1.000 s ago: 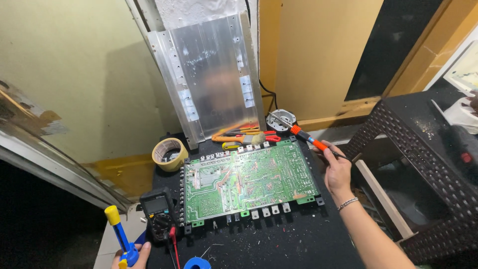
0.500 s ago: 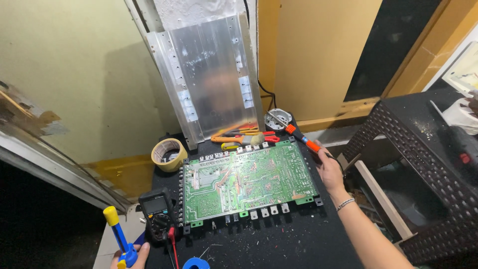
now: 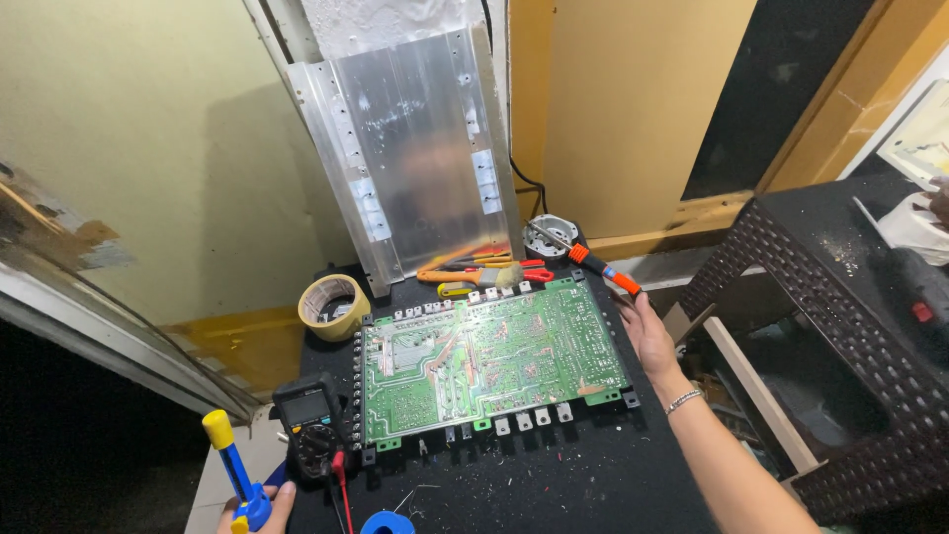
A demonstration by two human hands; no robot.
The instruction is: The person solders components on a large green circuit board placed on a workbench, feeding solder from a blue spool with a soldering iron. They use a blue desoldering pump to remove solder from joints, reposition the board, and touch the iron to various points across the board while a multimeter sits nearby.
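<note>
A black handheld multimeter (image 3: 309,425) lies at about eight o'clock, just left of the green circuit board (image 3: 489,361). Its small rectangular screen (image 3: 304,405), grey and dim, sits near the meter's top edge. No packages, labels or signs show clearly.

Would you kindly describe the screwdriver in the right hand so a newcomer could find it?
Start at the large green circuit board. Off its upper right corner, the right hand holds the screwdriver, its orange-and-black handle unlike the pliers beside it.
</note>
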